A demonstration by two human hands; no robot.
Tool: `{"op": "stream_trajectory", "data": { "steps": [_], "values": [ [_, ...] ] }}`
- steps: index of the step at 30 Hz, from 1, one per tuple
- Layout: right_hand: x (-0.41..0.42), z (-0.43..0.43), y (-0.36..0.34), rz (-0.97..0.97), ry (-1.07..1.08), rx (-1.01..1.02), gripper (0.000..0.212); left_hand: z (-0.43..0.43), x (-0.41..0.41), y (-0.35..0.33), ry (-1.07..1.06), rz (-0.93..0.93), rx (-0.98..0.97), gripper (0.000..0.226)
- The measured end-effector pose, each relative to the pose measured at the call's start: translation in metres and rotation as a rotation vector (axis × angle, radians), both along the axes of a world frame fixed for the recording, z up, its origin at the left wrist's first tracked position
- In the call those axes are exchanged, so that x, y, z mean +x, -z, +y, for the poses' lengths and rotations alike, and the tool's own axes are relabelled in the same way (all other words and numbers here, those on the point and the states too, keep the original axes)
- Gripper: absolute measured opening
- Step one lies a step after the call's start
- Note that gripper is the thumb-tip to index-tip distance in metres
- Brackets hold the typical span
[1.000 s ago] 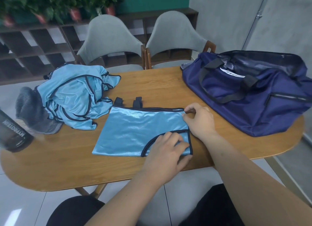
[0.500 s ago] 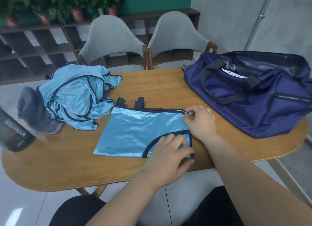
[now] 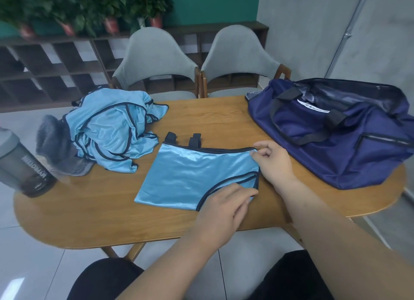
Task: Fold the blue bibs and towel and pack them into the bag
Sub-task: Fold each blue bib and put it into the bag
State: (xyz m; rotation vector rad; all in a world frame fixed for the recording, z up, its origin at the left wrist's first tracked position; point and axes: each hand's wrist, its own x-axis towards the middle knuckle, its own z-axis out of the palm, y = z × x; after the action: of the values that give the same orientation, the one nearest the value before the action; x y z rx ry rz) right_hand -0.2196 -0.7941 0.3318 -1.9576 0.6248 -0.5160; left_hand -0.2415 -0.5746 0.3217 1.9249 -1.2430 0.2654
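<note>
A shiny light-blue bib (image 3: 192, 176) with dark trim lies folded flat in the middle of the wooden table (image 3: 94, 214). My right hand (image 3: 272, 163) pinches its far right corner between thumb and forefinger. My left hand (image 3: 224, 210) rests with fingers laid over the near right corner, which they hide. A crumpled pile of more blue bibs (image 3: 112, 131) sits at the table's far left, partly on a grey towel (image 3: 53, 142). The navy duffel bag (image 3: 336, 138) stands on the right with its top unzipped and open.
A dark shaker bottle (image 3: 22, 167) stands at the table's left edge. Two grey chairs (image 3: 154, 59) are pushed in on the far side. Behind them runs a low shelf with potted plants (image 3: 107, 10).
Both hands stay at the folded bib's right edge. My left fingers have slid slightly along the near corner; the bib itself has hardly moved.
</note>
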Motion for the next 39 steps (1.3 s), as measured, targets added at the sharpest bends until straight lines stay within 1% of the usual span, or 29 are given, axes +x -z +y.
{"op": "stream_trajectory", "data": {
  "steps": [4,6,12,18,24,30,34,37,39],
  "values": [
    [0.002,0.007,-0.022,-0.086,0.0,0.144,0.017,0.014,-0.006,-0.017,-0.104,0.105,-0.169,0.026],
    [0.008,0.017,-0.034,-0.124,-0.001,0.155,0.017,0.023,-0.007,-0.024,-0.131,0.118,-0.217,0.025],
    [0.04,0.064,-0.064,-0.195,-0.026,0.005,0.017,0.056,0.002,-0.033,-0.25,0.12,-0.293,0.025],
    [0.073,0.113,-0.076,-0.138,-0.071,-0.117,0.015,0.098,0.018,-0.035,-0.431,0.148,-0.306,0.025],
    [0.105,0.16,-0.069,-0.007,-0.171,-0.237,0.017,0.135,0.037,-0.021,-0.577,0.231,-0.222,0.01],
    [0.128,0.194,-0.051,0.113,-0.226,-0.376,0.019,0.16,0.057,0.0,-0.719,0.175,-0.071,0.007],
    [0.133,0.208,-0.032,0.136,-0.248,-0.371,0.024,0.168,0.068,0.011,-0.74,0.203,-0.01,0.01],
    [0.131,0.213,-0.016,0.121,-0.244,-0.388,0.032,0.169,0.071,0.015,-0.747,0.226,0.005,0.007],
    [0.127,0.215,-0.006,0.113,-0.25,-0.419,0.036,0.167,0.071,0.018,-0.773,0.207,0.034,0.005]
  ]
}}
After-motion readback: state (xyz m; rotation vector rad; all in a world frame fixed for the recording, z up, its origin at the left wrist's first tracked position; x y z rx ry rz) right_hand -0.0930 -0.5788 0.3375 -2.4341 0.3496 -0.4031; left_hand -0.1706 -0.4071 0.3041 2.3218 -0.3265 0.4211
